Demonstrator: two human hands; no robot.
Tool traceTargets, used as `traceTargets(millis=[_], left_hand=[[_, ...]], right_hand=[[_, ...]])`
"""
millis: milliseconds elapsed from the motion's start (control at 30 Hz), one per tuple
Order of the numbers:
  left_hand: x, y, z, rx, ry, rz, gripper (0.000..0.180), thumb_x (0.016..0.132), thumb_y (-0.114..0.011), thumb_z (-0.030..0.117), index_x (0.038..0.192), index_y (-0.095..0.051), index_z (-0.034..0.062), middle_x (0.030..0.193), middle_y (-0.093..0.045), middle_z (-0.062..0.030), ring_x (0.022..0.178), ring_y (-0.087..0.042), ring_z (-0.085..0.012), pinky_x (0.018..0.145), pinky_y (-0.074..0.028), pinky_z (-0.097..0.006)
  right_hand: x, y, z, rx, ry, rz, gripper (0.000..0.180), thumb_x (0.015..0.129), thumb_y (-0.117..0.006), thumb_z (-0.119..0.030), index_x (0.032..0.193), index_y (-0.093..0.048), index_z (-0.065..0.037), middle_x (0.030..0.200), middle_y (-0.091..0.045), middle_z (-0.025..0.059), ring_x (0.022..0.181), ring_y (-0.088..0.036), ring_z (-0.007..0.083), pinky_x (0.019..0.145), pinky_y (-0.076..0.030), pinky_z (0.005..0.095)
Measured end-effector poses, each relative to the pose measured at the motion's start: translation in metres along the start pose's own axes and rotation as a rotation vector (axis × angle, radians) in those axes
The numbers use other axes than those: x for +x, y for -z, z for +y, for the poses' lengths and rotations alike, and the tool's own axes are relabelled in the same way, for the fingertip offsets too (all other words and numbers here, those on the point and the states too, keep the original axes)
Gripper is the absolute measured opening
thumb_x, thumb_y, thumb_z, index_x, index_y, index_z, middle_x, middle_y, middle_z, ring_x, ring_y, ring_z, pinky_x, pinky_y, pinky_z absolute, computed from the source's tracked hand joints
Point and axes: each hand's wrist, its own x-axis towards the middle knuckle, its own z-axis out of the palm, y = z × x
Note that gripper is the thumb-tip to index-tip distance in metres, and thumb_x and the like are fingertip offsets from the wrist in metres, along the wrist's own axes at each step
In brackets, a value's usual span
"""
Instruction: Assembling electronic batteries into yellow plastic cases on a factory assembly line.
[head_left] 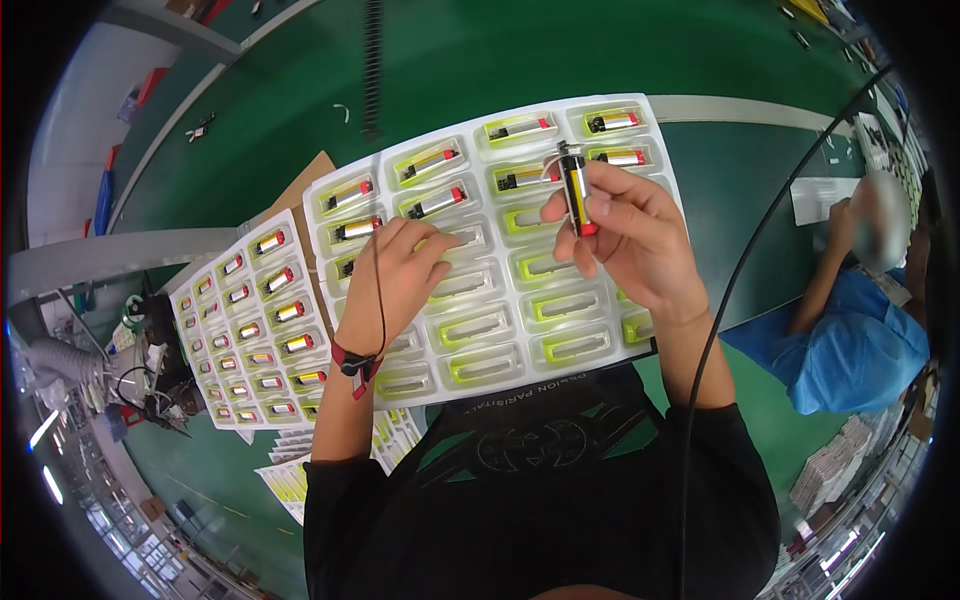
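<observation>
My right hand (635,230) grips a small cylindrical battery cell (576,190) between thumb and fingers, above the tray. It has a black end with thin wires at the top, a yellow stripe, and a red end below. My left hand (393,275) rests low over the left middle of the white tray (490,108), fingers slightly apart near an empty clear casing (466,238); nothing shows in it. Its fingertips are partly hidden. Similar cells, such as one (437,203), lie in yellow-tinted casings in the upper rows. The nearer casings (575,345) hold no cells.
A second tray (250,330) full of cells lies to the left, with more stacked trays (290,485) below it. A black cable (735,275) crosses the right side. A person in blue (850,340) sits at the right. A dark spring-like coil (372,60) hangs at the back.
</observation>
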Motion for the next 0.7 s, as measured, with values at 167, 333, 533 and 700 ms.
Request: traceTargets(millis=[167, 333, 533, 700], left_hand=[[0.0, -0.001, -0.001, 0.093, -0.098, -0.014, 0.028, 0.07, -0.077, 0.006, 0.096, -0.07, 0.0103, 0.092, -0.062, -0.0056, 0.087, -0.061, -0.0252, 0.077, -0.051, -0.036], [-0.002, -0.003, -0.009, 0.122, -0.167, -0.031, 0.028, 0.072, -0.076, 0.006, 0.099, -0.069, 0.0093, 0.091, -0.061, -0.0063, 0.086, -0.061, -0.0251, 0.075, -0.051, -0.035], [-0.004, 0.019, 0.007, -0.341, 0.156, 0.019, 0.029, 0.08, -0.069, -0.002, 0.108, -0.067, 0.0038, 0.095, -0.061, -0.0083, 0.088, -0.063, -0.0211, 0.078, -0.05, -0.032], [0.0, 0.01, 0.012, -0.85, 0.226, 0.234, 0.034, 0.091, -0.056, -0.004, 0.125, -0.055, -0.0007, 0.125, -0.054, -0.0139, 0.096, -0.067, -0.026, 0.08, -0.055, -0.034]], right_hand=[[-0.012, -0.009, 0.001, 0.019, 0.011, -0.028, 0.038, 0.098, -0.051, -0.008, 0.132, -0.05, 0.009, 0.108, -0.068, 0.0204, 0.079, -0.069, 0.0204, 0.057, -0.053, 0.0252], [-0.019, -0.017, 0.004, -0.178, 0.098, 0.016, 0.041, 0.095, -0.057, -0.004, 0.134, -0.049, 0.006, 0.107, -0.068, 0.0169, 0.079, -0.068, 0.0176, 0.059, -0.052, 0.0244], [-0.02, 0.027, -0.014, -1.189, 0.752, 0.316, 0.037, 0.089, -0.063, 0.002, 0.126, -0.06, 0.003, 0.101, -0.07, 0.0145, 0.076, -0.067, 0.0169, 0.061, -0.052, 0.0281], [0.02, 0.165, -0.088, -2.201, 0.52, 0.929, 0.031, 0.086, -0.057, -0.005, 0.117, -0.061, -0.007, 0.099, -0.068, 0.0106, 0.081, -0.067, 0.0299, 0.065, -0.055, 0.0392]])
